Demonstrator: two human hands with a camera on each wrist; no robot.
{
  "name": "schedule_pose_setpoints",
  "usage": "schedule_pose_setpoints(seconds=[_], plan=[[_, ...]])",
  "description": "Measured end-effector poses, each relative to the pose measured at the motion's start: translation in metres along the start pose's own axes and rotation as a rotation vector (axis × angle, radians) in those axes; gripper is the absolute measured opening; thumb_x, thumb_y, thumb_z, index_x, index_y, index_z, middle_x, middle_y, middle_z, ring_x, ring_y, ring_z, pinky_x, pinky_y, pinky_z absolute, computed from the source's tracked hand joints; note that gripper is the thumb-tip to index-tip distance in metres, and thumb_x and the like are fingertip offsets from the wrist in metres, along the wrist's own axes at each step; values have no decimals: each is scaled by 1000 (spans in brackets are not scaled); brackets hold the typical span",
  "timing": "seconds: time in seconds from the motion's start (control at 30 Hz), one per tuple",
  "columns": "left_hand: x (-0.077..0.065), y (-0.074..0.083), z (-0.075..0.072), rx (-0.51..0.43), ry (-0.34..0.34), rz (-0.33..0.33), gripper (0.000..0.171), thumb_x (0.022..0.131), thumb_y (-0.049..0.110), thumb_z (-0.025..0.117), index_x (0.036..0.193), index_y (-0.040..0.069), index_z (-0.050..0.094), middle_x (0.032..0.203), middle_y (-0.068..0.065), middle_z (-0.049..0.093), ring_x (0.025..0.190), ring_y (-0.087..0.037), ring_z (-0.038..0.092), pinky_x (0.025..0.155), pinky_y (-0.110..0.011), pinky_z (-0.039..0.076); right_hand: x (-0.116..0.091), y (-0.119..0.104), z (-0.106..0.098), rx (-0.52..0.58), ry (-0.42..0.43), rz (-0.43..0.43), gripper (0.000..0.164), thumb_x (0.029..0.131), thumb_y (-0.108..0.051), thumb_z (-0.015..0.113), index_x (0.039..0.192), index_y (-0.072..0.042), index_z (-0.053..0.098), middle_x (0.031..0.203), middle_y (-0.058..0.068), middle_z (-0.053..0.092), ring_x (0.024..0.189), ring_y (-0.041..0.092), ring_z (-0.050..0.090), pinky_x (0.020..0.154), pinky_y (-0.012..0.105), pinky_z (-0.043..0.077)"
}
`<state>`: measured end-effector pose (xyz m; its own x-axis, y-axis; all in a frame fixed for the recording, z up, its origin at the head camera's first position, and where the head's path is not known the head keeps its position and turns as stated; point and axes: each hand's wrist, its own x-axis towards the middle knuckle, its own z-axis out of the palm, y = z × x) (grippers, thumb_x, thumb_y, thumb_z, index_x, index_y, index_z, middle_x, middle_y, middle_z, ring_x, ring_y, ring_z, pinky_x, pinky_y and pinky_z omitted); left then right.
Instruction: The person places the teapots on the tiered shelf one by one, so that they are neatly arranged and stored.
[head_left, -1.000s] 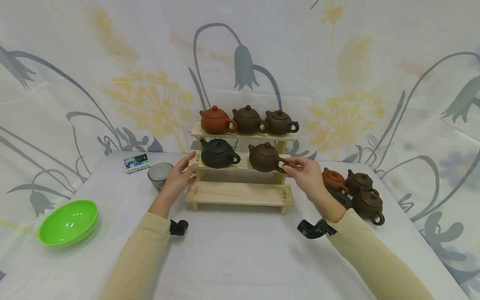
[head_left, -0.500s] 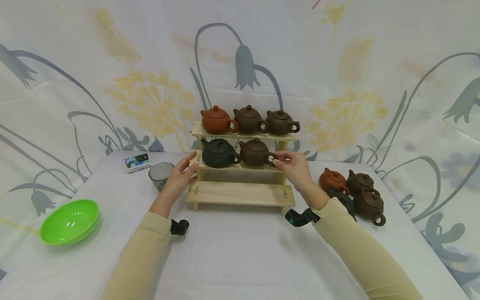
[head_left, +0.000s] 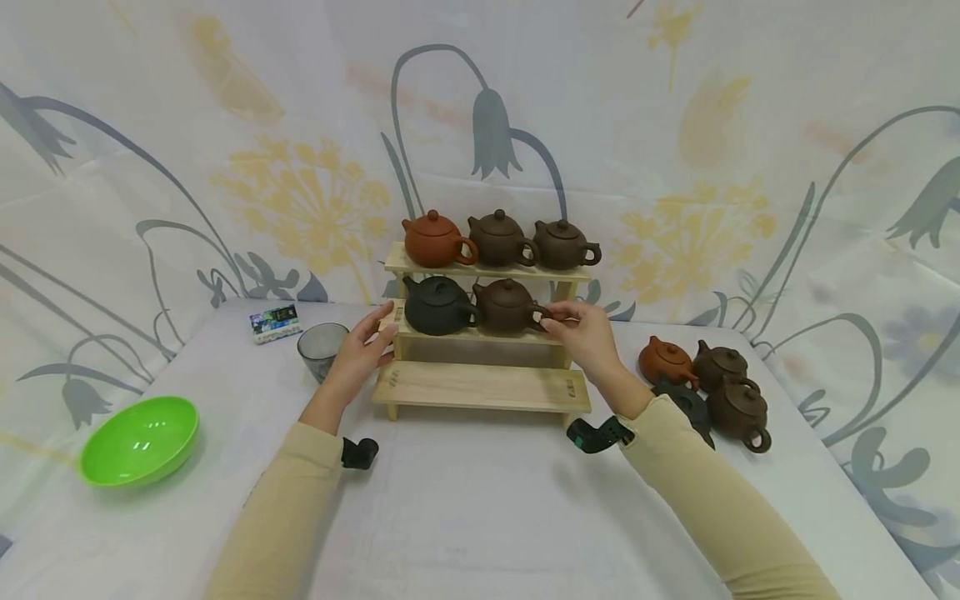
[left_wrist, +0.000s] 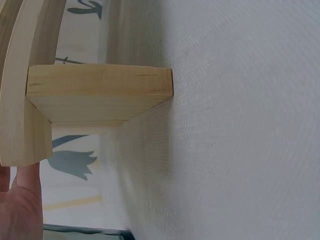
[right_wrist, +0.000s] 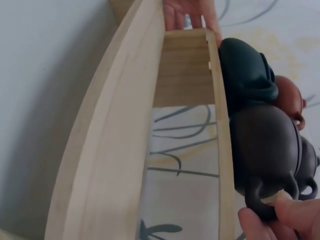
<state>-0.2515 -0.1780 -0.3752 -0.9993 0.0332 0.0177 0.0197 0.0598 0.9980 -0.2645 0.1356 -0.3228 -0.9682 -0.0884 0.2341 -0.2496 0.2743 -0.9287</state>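
Observation:
My right hand [head_left: 588, 335] pinches the handle of a brown teapot [head_left: 504, 306] on the middle step of a wooden three-step stand [head_left: 480, 386]. In the right wrist view, thumb and fingers meet at that handle, and the brown teapot [right_wrist: 267, 150] stands close against a black teapot [right_wrist: 245, 75]. The black teapot [head_left: 437, 307] is to its left on the same step. My left hand [head_left: 356, 358] touches the left end of the middle step with fairly straight fingers. On the top step stand a red-orange teapot [head_left: 432, 240] and two dark brown teapots [head_left: 495, 240].
Several more teapots, including an orange one [head_left: 666, 362], cluster on the table right of the stand. A grey glass cup [head_left: 317, 346] stands beside my left hand, with a small printed box [head_left: 274, 324] behind it. A green bowl [head_left: 138, 442] lies at far left.
My right hand has moved left along the middle step with the brown teapot, bringing it up beside the black one. The left hand has stayed at the stand's left end.

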Motion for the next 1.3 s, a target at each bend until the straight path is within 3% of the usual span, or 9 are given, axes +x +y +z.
schedule_pose_setpoints(seconds=[0.2, 0.37, 0.67, 1.03, 1.3], plan=[[0, 0, 1, -1, -5, 8, 56, 98, 27, 49, 148, 18, 28, 153, -12, 13, 133, -31, 29, 100, -43, 39, -5, 10, -9, -42, -7, 0, 32, 87, -1, 65, 117, 8, 60, 113, 23, 60, 91, 18, 65, 76, 22, 53], [-1, 1, 1, 12, 2, 3, 56, 97, 28, 50, 148, 18, 28, 153, -12, 14, 133, -31, 29, 100, -43, 39, -14, 15, -19, -35, -11, 24, 34, 87, -6, 66, 118, 5, 61, 117, 19, 60, 90, 9, 63, 80, 21, 51], [-2, 2, 0, 8, 0, -1, 55, 98, 27, 49, 148, 18, 28, 153, -12, 13, 132, -30, 31, 100, -43, 39, -35, 14, -36, 5, 4, 55, 39, 87, -6, 66, 122, 7, 57, 121, 22, 57, 89, 1, 61, 81, 19, 50], [-3, 2, 1, 18, 0, -3, 55, 98, 27, 49, 148, 19, 28, 153, -11, 13, 132, -30, 31, 100, -42, 40, -54, 18, -59, -35, 93, 129, 40, 85, -12, 69, 120, 5, 59, 116, 11, 61, 89, 1, 61, 81, 16, 49], [-2, 2, 2, 25, -2, -4, 55, 98, 28, 49, 148, 20, 28, 153, -11, 13, 132, -30, 31, 100, -42, 40, -68, 26, -76, 54, 125, 101, 40, 84, -9, 71, 117, 9, 59, 99, -8, 66, 87, 1, 63, 78, 15, 50]])
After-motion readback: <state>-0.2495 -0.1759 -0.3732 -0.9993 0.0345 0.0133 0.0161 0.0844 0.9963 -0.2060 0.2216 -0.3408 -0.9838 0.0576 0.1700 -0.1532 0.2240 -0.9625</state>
